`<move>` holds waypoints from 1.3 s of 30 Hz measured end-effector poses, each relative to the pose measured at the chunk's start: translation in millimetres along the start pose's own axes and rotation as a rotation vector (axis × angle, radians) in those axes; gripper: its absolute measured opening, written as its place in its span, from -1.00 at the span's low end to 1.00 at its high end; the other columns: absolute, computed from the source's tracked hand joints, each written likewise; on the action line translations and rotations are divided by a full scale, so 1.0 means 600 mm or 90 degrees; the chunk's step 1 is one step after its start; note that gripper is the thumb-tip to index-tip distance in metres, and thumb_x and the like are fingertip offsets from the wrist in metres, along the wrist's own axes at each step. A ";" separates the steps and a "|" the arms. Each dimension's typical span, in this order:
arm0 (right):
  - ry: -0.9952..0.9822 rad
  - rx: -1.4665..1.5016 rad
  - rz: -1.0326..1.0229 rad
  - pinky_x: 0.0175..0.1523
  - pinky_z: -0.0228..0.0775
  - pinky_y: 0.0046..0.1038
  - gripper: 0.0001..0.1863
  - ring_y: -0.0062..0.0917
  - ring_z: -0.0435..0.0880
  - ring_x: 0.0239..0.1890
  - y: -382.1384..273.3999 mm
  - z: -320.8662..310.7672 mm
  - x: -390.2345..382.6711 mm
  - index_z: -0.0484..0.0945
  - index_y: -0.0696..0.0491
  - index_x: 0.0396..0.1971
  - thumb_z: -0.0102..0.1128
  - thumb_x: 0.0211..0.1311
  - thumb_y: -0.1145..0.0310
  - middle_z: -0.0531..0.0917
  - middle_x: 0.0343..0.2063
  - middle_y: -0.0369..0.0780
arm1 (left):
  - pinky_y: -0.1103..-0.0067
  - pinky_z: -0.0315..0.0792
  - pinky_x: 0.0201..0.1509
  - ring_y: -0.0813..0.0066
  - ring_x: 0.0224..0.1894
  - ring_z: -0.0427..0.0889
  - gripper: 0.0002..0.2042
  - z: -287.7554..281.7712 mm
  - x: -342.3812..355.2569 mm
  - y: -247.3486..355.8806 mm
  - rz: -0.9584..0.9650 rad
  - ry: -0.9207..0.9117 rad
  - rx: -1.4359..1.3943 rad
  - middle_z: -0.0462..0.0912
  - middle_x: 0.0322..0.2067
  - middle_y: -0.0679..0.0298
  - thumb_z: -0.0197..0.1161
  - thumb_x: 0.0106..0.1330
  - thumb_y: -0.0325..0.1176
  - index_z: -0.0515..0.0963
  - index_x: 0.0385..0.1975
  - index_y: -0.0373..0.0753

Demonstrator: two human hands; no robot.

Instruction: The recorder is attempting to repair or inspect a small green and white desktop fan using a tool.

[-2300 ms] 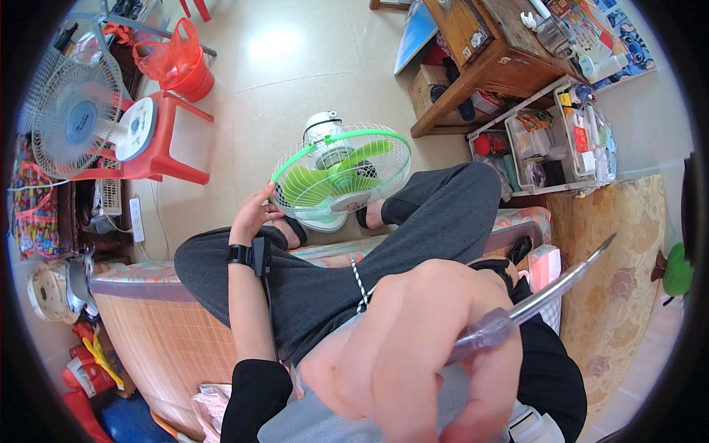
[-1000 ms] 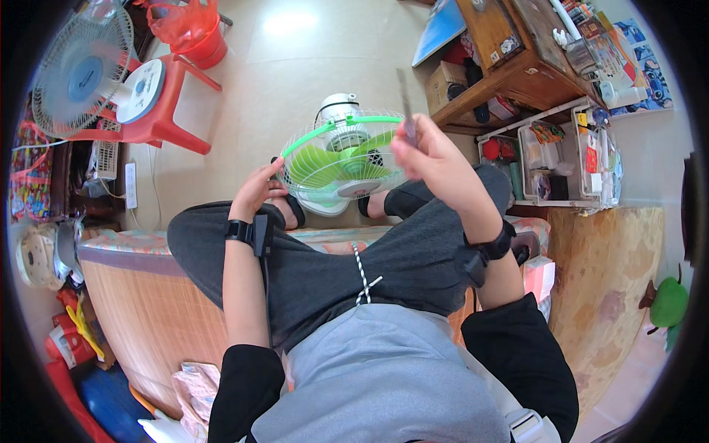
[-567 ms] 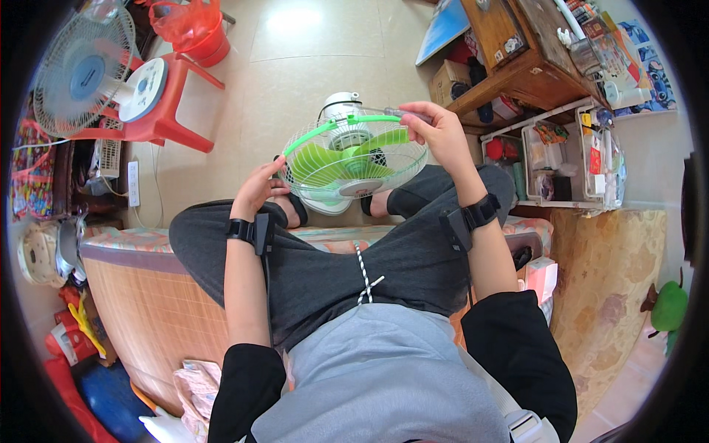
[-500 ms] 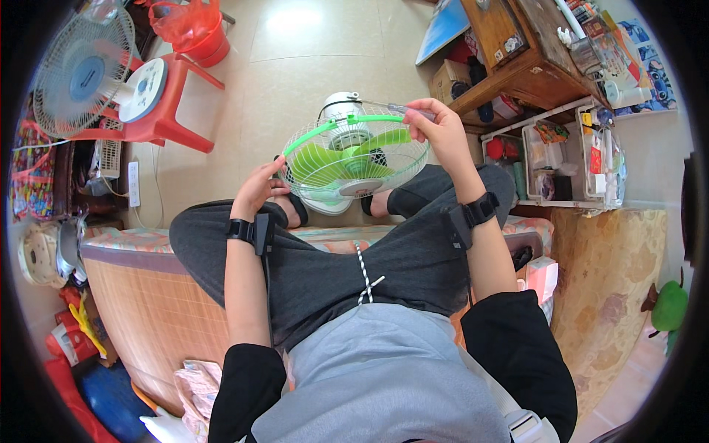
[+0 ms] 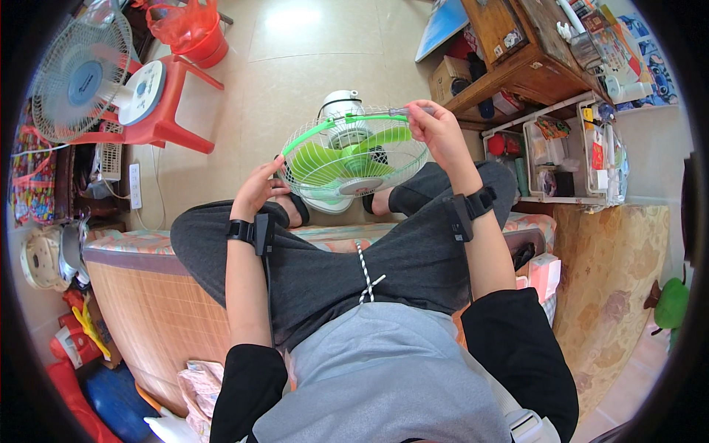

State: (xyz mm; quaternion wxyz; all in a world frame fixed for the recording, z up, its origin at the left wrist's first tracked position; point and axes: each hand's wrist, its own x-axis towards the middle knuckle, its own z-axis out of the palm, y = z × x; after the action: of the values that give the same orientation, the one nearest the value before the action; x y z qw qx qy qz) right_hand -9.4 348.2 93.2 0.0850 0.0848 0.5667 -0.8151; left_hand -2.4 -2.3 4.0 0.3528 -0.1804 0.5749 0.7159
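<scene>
An electric fan (image 5: 314, 164) with green blades, a white wire cage and a green rim stands on the floor between my feet, its head tipped up toward me. My left hand (image 5: 255, 186) grips the cage's left edge, thumb on the rim and fingers partly hidden behind it. In my right hand (image 5: 442, 133) is a screwdriver (image 5: 399, 111) with a see-through handle, pinched between thumb and fingers. Its thin shaft lies level over the top of the rim and points left, toward the clip (image 5: 349, 118). Whether the tip touches the clip, I cannot tell.
A second fan (image 5: 83, 83) stands on a red plastic stool (image 5: 173, 111) at the far left, near a red bucket (image 5: 203, 46). A power strip (image 5: 134, 186) lies below. On the right are a wooden cabinet (image 5: 543, 59) and a white rack (image 5: 546, 198). I sit on a mat-covered bed (image 5: 155, 295).
My right hand has turned slightly and the screwdriver has swung from slanted to nearly level, its tip lower by the rim. The left hand stays on the cage.
</scene>
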 end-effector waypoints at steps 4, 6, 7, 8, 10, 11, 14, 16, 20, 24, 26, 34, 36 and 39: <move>0.003 -0.018 -0.006 -0.51 0.11 -0.74 -0.84 -0.79 0.30 -0.61 -0.002 0.004 0.001 0.49 0.14 -0.33 0.13 0.20 0.36 0.45 -0.61 -0.40 | 0.62 0.47 -0.33 0.54 -0.47 0.50 -0.67 0.002 -0.004 0.002 0.002 0.003 0.002 0.47 -0.46 0.34 0.16 0.20 0.01 0.43 -0.44 -0.15; 0.011 -0.024 -0.006 -0.51 0.10 -0.74 -0.84 -0.79 0.30 -0.61 -0.001 0.001 0.003 0.50 0.14 -0.34 0.13 0.20 0.36 0.44 -0.62 -0.41 | 0.62 0.46 -0.33 0.54 -0.47 0.50 -0.67 0.003 -0.003 0.003 0.001 0.001 0.003 0.47 -0.46 0.34 0.16 0.20 0.01 0.43 -0.44 -0.15; 0.011 -0.024 -0.006 -0.51 0.10 -0.74 -0.84 -0.79 0.30 -0.61 -0.001 0.000 0.004 0.50 0.14 -0.34 0.13 0.20 0.36 0.44 -0.62 -0.41 | 0.62 0.46 -0.32 0.54 -0.47 0.50 -0.67 0.002 -0.003 0.003 0.001 0.000 0.003 0.47 -0.46 0.34 0.17 0.20 0.01 0.44 -0.44 -0.15; 0.010 -0.019 -0.003 -0.51 0.10 -0.74 -0.85 -0.78 0.30 -0.61 0.000 -0.001 0.005 0.50 0.14 -0.34 0.13 0.20 0.36 0.44 -0.62 -0.41 | 0.62 0.46 -0.32 0.54 -0.47 0.50 -0.67 0.002 -0.002 0.003 0.001 0.000 0.003 0.47 -0.46 0.34 0.17 0.20 0.01 0.44 -0.44 -0.15; 0.009 -0.013 0.000 -0.52 0.09 -0.74 -0.85 -0.78 0.29 -0.62 0.001 -0.003 0.006 0.50 0.14 -0.35 0.13 0.20 0.36 0.44 -0.62 -0.41 | 0.62 0.47 -0.33 0.54 -0.47 0.50 -0.67 0.000 -0.002 0.001 -0.002 0.001 0.004 0.47 -0.46 0.34 0.17 0.20 0.02 0.44 -0.43 -0.16; 0.016 -0.009 0.002 -0.52 0.10 -0.74 -0.85 -0.78 0.30 -0.62 0.002 -0.003 0.006 0.50 0.14 -0.35 0.13 0.20 0.36 0.44 -0.62 -0.41 | 0.62 0.47 -0.33 0.54 -0.47 0.50 -0.67 0.000 -0.002 0.001 -0.002 0.001 0.004 0.47 -0.46 0.34 0.17 0.20 0.02 0.44 -0.43 -0.16; 0.021 -0.002 0.004 -0.51 0.10 -0.73 -0.85 -0.78 0.30 -0.61 0.001 -0.003 0.006 0.51 0.14 -0.35 0.13 0.20 0.36 0.45 -0.62 -0.41 | 0.62 0.47 -0.33 0.53 -0.48 0.51 -0.66 0.000 -0.001 -0.001 0.003 0.000 0.001 0.47 -0.46 0.34 0.17 0.19 0.02 0.44 -0.43 -0.16; 0.019 0.002 0.004 -0.51 0.11 -0.73 -0.85 -0.78 0.30 -0.61 0.000 -0.002 0.007 0.51 0.14 -0.36 0.13 0.20 0.36 0.45 -0.61 -0.41 | 0.61 0.48 -0.33 0.53 -0.48 0.51 -0.66 -0.003 -0.001 -0.002 0.002 -0.006 0.003 0.47 -0.46 0.33 0.17 0.19 0.03 0.45 -0.42 -0.16; 0.007 -0.016 0.010 -0.51 0.11 -0.73 -0.84 -0.78 0.30 -0.61 -0.005 0.001 0.007 0.51 0.15 -0.35 0.13 0.20 0.36 0.46 -0.59 -0.40 | 0.61 0.48 -0.33 0.53 -0.48 0.51 -0.66 -0.001 -0.003 0.000 0.005 -0.006 0.002 0.47 -0.45 0.33 0.17 0.19 0.02 0.45 -0.42 -0.16; -0.002 -0.023 -0.002 -0.50 0.11 -0.73 -0.84 -0.78 0.30 -0.60 -0.006 -0.005 0.011 0.51 0.15 -0.35 0.13 0.20 0.35 0.46 -0.59 -0.39 | 0.61 0.48 -0.33 0.52 -0.48 0.51 -0.66 0.000 -0.004 0.002 0.003 -0.011 0.003 0.48 -0.44 0.31 0.17 0.20 0.02 0.45 -0.42 -0.17; 0.002 -0.023 0.002 -0.50 0.11 -0.74 -0.84 -0.78 0.30 -0.60 -0.007 -0.004 0.010 0.51 0.15 -0.36 0.13 0.20 0.35 0.46 -0.59 -0.40 | 0.61 0.48 -0.33 0.52 -0.48 0.51 -0.66 0.000 -0.004 0.002 0.004 -0.009 0.003 0.49 -0.44 0.31 0.17 0.20 0.02 0.45 -0.42 -0.17; 0.001 -0.027 0.015 -0.49 0.11 -0.75 -0.83 -0.79 0.30 -0.59 -0.010 0.003 0.007 0.51 0.13 -0.38 0.13 0.20 0.33 0.45 -0.59 -0.41 | 0.61 0.48 -0.35 0.52 -0.49 0.51 -0.65 -0.006 0.000 -0.003 -0.003 -0.002 0.004 0.49 -0.45 0.31 0.17 0.20 0.03 0.43 -0.39 -0.18; -0.002 -0.026 0.016 -0.49 0.09 -0.74 -0.83 -0.78 0.29 -0.60 -0.009 0.002 0.008 0.49 0.14 -0.35 0.11 0.21 0.34 0.46 -0.58 -0.39 | 0.61 0.48 -0.36 0.52 -0.49 0.51 -0.65 -0.004 0.000 -0.002 -0.004 0.003 0.007 0.49 -0.45 0.31 0.17 0.20 0.03 0.43 -0.39 -0.18; -0.054 -0.046 -0.002 -0.46 0.10 -0.72 -0.81 -0.75 0.29 -0.59 -0.008 -0.006 0.012 0.42 0.15 -0.23 0.00 0.28 0.35 0.45 -0.56 -0.35 | 0.61 0.48 -0.36 0.52 -0.49 0.51 -0.64 -0.003 0.000 -0.001 -0.005 0.008 0.008 0.49 -0.44 0.30 0.17 0.20 0.03 0.43 -0.39 -0.18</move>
State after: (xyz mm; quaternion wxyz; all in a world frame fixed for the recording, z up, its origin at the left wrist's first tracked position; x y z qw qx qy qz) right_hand -17.2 353.2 94.9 0.1109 0.0459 0.5918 -0.7971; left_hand -2.1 -4.1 3.0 0.3533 -0.1851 0.5808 0.7096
